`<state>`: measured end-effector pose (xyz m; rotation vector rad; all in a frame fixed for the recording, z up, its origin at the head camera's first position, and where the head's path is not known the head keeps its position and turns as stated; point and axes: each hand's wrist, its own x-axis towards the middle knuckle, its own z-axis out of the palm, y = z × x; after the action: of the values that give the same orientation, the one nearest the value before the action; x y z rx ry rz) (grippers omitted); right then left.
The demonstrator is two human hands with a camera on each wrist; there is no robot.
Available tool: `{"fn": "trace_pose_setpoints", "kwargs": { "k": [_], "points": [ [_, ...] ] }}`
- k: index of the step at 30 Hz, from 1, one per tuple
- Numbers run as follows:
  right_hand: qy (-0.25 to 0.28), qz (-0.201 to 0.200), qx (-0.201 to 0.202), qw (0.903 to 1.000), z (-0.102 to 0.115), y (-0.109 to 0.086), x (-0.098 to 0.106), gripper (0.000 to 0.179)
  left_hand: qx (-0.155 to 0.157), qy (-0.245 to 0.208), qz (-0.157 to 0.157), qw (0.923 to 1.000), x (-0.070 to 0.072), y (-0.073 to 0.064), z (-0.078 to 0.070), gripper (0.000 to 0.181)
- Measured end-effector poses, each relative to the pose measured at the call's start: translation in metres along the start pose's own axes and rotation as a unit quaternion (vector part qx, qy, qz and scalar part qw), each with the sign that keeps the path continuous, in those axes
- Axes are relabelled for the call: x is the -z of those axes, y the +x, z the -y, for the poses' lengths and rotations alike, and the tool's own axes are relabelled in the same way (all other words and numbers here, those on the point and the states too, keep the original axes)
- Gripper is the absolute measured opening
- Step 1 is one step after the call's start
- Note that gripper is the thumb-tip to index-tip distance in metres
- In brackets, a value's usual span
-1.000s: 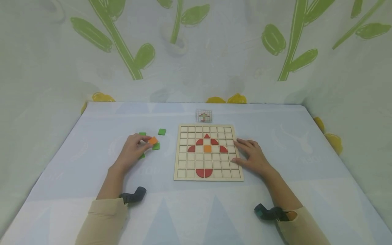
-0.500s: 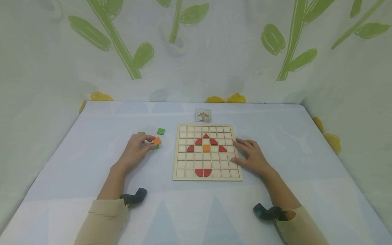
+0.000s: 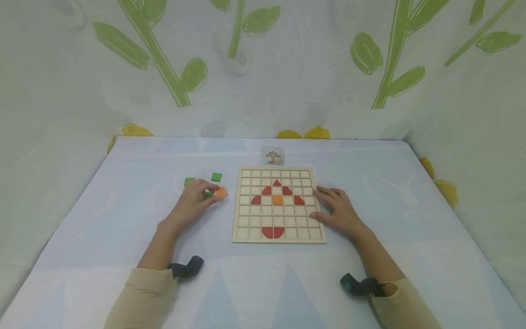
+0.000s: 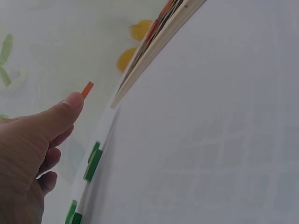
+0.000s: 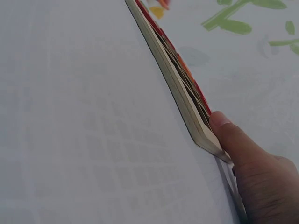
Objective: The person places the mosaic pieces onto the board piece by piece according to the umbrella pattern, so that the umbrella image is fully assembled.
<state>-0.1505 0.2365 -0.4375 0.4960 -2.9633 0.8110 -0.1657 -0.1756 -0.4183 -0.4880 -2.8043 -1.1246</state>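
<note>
My left hand (image 3: 191, 203) pinches an orange square tile (image 3: 221, 192) between thumb and fingertips, just left of the wooden grid board (image 3: 279, 241). In the left wrist view the orange tile (image 4: 87, 89) sticks out edge-on past the thumb, held above the table. Set in the board are a red triangle (image 3: 277, 183), several red quarter-round pieces (image 3: 278, 233) and another orange square (image 3: 277, 199). My right hand (image 3: 339, 212) rests at the board's right edge with fingers spread. Its thumb (image 5: 222, 122) lies on the rim, as the right wrist view shows.
Several green square tiles (image 3: 216, 177) lie on the table around the left hand, one partly hidden behind its fingers. Behind the board lies a small pattern card (image 3: 272, 156) with a gridded picture. A wall (image 3: 263, 105) painted with plants stands along the table's far edge.
My left hand has moved right, carrying the orange tile from over the green tiles toward the board. The right hand has stayed at the board's edge.
</note>
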Motion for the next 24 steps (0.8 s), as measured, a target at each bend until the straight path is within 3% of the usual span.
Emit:
{"fn": "trace_pose_setpoints", "kwargs": {
  "k": [24],
  "points": [
    [-0.001, -0.004, 0.005, 1.0, 0.001, 0.0, 0.0, 0.07, -0.057, -0.031, 0.05, 0.9967, -0.021, 0.006, -0.027, 0.026]
  ]
}}
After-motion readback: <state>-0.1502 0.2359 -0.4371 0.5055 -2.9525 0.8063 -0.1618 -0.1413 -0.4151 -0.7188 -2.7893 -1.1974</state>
